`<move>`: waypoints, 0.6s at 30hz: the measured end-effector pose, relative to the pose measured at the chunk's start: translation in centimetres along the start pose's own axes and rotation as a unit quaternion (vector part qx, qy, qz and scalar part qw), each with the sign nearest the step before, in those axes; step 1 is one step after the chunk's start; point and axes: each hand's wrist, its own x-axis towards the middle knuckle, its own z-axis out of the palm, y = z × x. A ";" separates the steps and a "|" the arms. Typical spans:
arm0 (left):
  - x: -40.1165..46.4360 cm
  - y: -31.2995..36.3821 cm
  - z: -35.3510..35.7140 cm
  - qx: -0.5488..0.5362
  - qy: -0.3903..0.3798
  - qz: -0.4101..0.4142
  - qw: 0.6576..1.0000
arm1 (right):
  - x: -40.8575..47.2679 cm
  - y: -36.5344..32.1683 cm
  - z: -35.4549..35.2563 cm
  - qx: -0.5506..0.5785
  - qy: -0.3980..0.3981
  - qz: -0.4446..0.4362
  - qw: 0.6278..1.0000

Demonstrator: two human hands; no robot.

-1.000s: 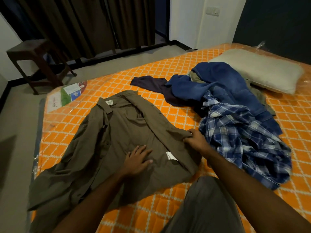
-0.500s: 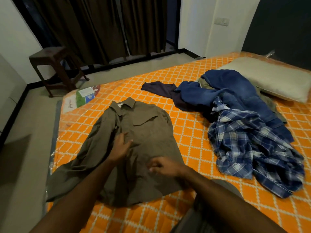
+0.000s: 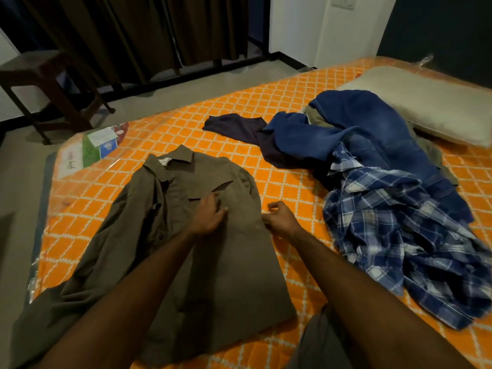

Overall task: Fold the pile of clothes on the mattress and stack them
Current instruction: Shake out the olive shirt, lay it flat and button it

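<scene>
Both hands work the limp olive-brown cotton shirt (image 3: 202,235) under them: left hand (image 3: 207,217) rests loosely open mid-chest, right hand (image 3: 279,219) pinches its right edge. Light, floppy; best lifted by seams.

My olive-brown shirt (image 3: 218,249) lies front up on the orange mattress (image 3: 279,161), collar away from me, its right side folded in to a straight edge, its left sleeve spread out toward the mattress edge. To its right lies the unfolded pile: a blue checked shirt (image 3: 399,235), blue jeans (image 3: 367,129) and a dark purple garment (image 3: 245,129), overlapping.
</scene>
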 end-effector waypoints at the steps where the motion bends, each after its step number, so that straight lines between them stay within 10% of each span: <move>1: 1.0 -0.9 0.2 -0.003 0.004 -0.017 1.000 | 0.6 -0.4 0.8 -0.006 -0.015 -0.005 1.000; 7: 2.6 -4.7 2.0 -0.013 0.016 -0.053 0.998 | 1.7 -2.8 1.7 -0.040 -0.100 -0.070 0.992; 10: 2.8 -4.6 2.2 -0.010 0.014 -0.061 0.998 | 1.8 -5.5 -3.8 -0.158 0.054 -0.113 0.979; 16: 1.4 -3.7 2.8 0.148 -0.043 -0.034 0.988 | -0.7 -7.8 -9.5 -0.538 0.259 -0.356 0.719; 18: 1.0 -3.6 2.6 0.186 -0.071 -0.032 0.980 | -0.6 -7.2 -9.6 -0.573 0.257 -0.335 0.702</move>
